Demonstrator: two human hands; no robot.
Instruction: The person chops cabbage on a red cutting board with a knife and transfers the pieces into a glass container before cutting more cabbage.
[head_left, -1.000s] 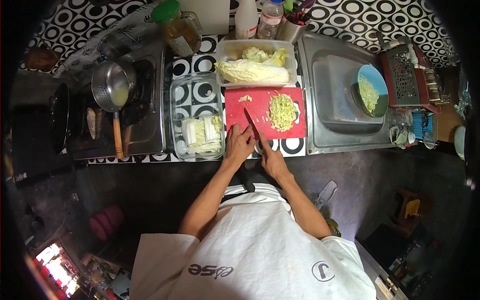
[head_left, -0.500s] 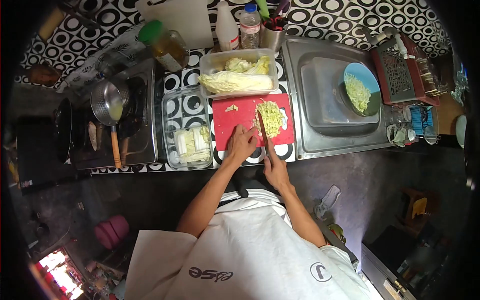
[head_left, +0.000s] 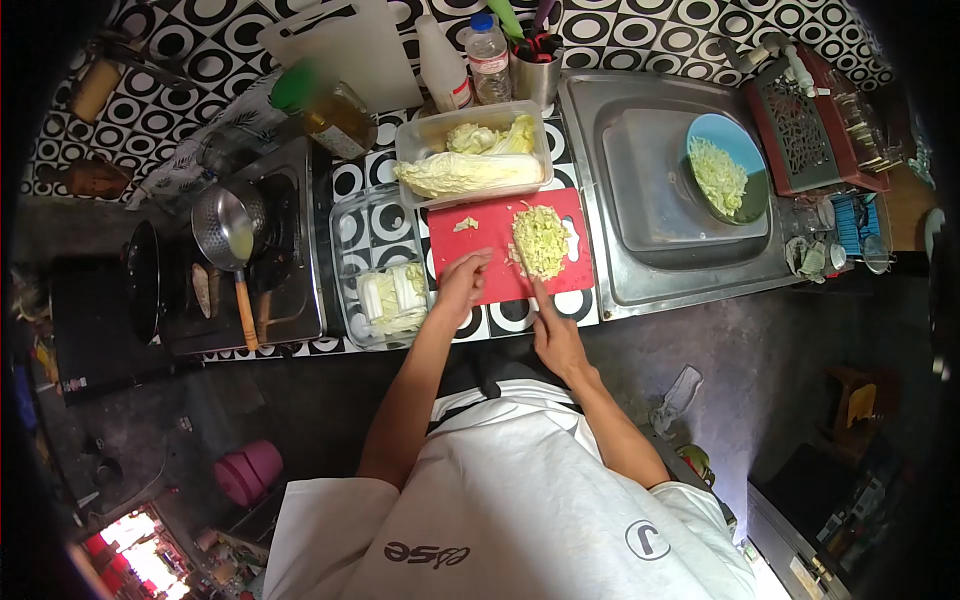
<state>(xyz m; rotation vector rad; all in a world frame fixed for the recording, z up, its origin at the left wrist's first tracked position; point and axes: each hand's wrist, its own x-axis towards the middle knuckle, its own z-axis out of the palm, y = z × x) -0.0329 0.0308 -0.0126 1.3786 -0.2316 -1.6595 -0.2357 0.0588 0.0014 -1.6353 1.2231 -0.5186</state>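
Note:
My right hand (head_left: 560,343) is closed around the handle of a knife (head_left: 539,291). Its blade is blurred and hard to make out beside a heap of finely chopped cabbage (head_left: 540,243). The heap lies on the right part of a red cutting board (head_left: 490,240). Over the board's lower left edge is my left hand (head_left: 462,284), fingers loosely bent and pointing right, with nothing visible in them. A small cabbage scrap (head_left: 466,224) lies farther up the board.
Behind the board stands a plastic container (head_left: 403,160) with napa cabbage (head_left: 470,174). To the left, a glass dish (head_left: 343,235) holds cabbage pieces (head_left: 395,295). A blue bowl (head_left: 745,140) of shredded cabbage sits at the sink (head_left: 590,200). A saucepan (head_left: 215,215) rests on the stove.
My left hand has drawn back to the left, away from the chopped heap. The knife has shifted slightly, its blade now blurred. The whole view has turned a little.

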